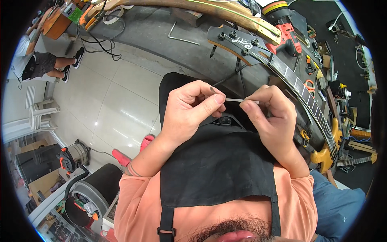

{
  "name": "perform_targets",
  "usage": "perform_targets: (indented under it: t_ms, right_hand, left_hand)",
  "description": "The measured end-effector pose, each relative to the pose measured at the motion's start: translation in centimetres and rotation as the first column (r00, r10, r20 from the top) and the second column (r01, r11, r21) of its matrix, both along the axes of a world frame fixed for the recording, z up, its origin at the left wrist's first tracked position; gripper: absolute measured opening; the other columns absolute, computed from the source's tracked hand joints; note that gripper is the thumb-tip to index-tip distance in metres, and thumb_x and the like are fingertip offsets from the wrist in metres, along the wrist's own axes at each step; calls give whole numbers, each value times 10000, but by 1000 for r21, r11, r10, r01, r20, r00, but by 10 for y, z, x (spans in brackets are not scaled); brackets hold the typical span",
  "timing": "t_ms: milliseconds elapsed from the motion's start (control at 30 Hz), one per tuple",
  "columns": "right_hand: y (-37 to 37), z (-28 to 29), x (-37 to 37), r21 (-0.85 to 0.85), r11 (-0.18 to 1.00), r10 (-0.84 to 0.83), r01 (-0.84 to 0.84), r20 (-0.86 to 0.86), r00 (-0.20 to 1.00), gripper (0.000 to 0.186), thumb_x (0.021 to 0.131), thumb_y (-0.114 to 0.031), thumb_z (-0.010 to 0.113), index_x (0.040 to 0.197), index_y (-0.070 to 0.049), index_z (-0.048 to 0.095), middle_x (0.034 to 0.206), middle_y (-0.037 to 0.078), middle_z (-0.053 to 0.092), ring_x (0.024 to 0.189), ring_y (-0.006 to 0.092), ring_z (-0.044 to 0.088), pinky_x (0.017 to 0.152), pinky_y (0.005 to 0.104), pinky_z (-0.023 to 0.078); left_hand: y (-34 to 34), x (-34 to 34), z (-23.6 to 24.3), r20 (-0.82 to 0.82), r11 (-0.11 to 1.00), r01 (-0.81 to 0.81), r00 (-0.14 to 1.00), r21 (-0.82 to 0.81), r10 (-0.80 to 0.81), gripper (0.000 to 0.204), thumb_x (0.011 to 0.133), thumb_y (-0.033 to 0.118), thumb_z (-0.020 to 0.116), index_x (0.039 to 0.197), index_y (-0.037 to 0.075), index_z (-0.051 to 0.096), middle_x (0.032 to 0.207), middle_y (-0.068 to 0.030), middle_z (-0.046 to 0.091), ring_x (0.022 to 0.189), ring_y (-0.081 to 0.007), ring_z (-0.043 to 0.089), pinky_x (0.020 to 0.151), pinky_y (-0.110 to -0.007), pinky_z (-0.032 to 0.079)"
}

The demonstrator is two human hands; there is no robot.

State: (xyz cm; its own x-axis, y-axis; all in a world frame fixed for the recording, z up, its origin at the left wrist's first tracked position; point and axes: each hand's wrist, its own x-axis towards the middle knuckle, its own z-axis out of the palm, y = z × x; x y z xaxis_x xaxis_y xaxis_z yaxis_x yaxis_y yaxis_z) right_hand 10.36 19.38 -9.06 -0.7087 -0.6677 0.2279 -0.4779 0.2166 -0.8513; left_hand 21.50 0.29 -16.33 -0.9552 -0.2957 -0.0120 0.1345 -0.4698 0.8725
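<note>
A thin, pale strip [234,100] stretches between my hands in front of the black apron. My left hand [191,107] pinches its left end between thumb and fingers; a small dark tip also pokes out above that thumb. The right end is pinched by my right hand [272,115], thumb against bent forefinger. I cannot tell what the strip is made of. Just beyond my hands, on the dark workbench [149,36], lies an electric bass with a dark headstock [238,44], a long fretted neck [300,86] and a yellowish body [326,155].
A red and black power sander [286,38] and a wooden neck [209,10] lie at the bench's back. Orange scissors [309,86] and a hex key [181,37] are on it. At left are another person [40,60], stacked white stools [42,115], a shop vacuum [74,157] and a bin [96,189].
</note>
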Motion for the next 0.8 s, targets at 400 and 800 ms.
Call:
perform_targets:
  t_ms: [400,800]
  right_hand:
    - [23,-43,4,-134,973,136,-189,-331,934,284,835,13,923,997,-58,700,896,85,746,663,260,697,640,385,583]
    - [232,-240,5,530,787,-591,315,503,630,659,1161,-499,576,1603,-10,565,1636,233,598,1514,424,563,1221,482,465]
  left_hand:
    - [34,0,-19,-84,902,168,986,399,-147,154,1163,179,704,1198,29,717,1042,-86,708,881,-169,694,753,-311,606]
    - [12,17,-20,193,895,342,935,-285,-296,193,1181,162,649,1198,-17,718,863,-104,763,747,-161,724,691,-285,535]
